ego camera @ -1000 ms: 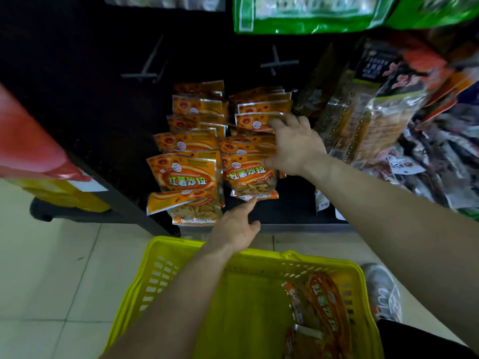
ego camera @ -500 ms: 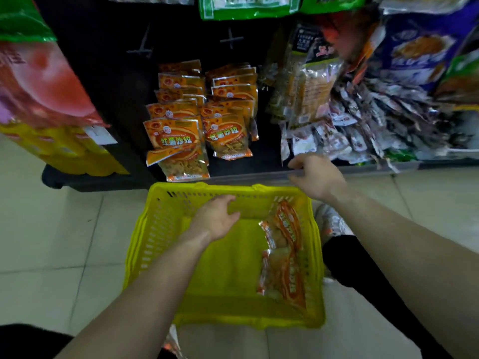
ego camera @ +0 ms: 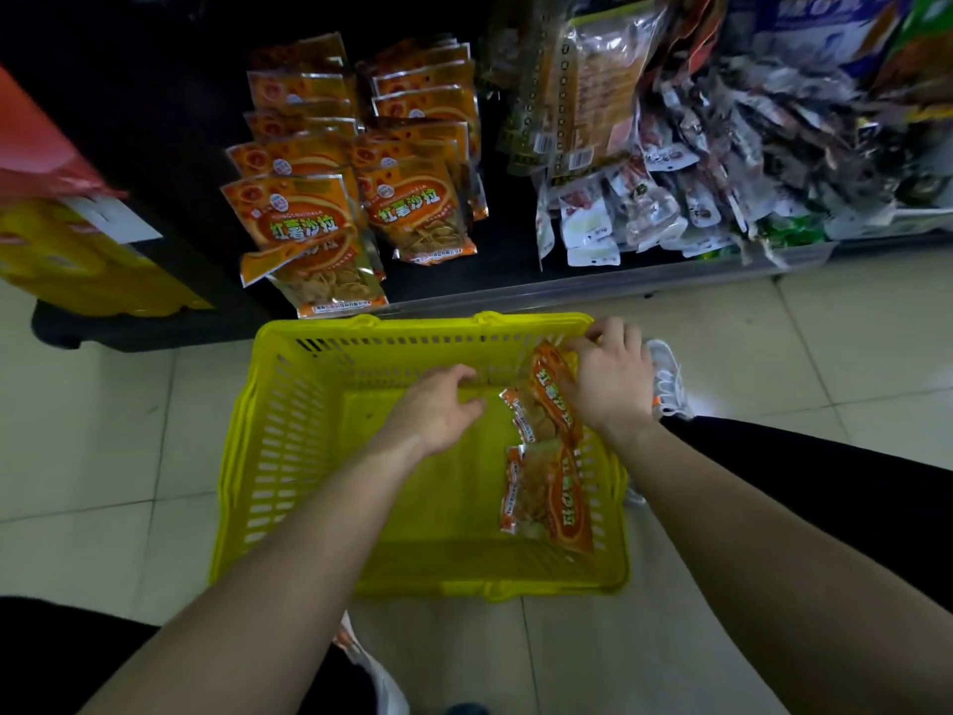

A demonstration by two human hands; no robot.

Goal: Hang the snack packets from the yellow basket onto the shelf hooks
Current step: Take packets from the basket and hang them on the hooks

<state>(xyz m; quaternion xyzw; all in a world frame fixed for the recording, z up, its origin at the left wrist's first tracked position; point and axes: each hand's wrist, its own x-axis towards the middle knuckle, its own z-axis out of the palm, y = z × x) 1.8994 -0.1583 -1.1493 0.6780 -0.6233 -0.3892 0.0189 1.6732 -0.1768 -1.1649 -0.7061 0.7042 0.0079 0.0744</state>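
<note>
The yellow basket (ego camera: 423, 325) stands on the tiled floor below the shelf. Two orange snack packets lie along its right side, an upper packet (ego camera: 546, 399) and a lower packet (ego camera: 557, 498). My right hand (ego camera: 613, 384) is at the basket's far right corner, fingers curled round the top edge of the upper packet. Over the middle of the basket my left hand (ego camera: 438, 410) hovers with loosely curled fingers and holds nothing. Matching orange packets hang in two rows on the dark shelf, a left row (ego camera: 304, 224) and a right row (ego camera: 412, 209).
Mixed snack bags (ego camera: 670, 188) crowd the shelf to the right of the orange rows. Yellow and red packs (ego camera: 77, 260) hang at the left. My shoe (ego camera: 668, 379) is against the basket's right side. The shelf's base ledge (ego camera: 567, 289) runs just behind the basket.
Both hands came down from the hanging packets into the basket. My right hand moved from the basket's rim onto the upper packet, and the view tilted down.
</note>
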